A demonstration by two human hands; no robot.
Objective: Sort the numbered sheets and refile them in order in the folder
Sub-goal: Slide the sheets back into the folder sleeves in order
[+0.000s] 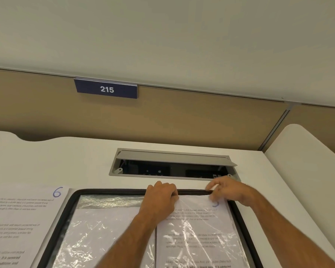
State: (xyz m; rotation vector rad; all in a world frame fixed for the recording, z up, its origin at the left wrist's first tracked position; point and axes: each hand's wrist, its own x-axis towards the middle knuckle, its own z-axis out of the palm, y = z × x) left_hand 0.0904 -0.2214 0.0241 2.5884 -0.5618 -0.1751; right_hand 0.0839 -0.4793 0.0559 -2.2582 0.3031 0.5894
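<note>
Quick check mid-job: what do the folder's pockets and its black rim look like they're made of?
The pockets look like thin clear plastic film, glossy: crinkles and white glare over the printed sheet inside. The black rim of the folder looks matte, perhaps fabric or rubbery piping; the view leaves that open. Both hands, left hand and right hand, grip at its top edge.

— What lies past the papers?

— A white desk (46,161), with a grey cable hatch (174,165) sunk into it, its lid propped open over a dark cavity.

— And behind?

— A tan partition panel (182,117) runs along the desk's far edge. A dark blue sign (106,89) reading 215 in white hangs from its top rail. Above is a pale wall (162,35); at right, a second white desk (307,161) adjoins.
</note>
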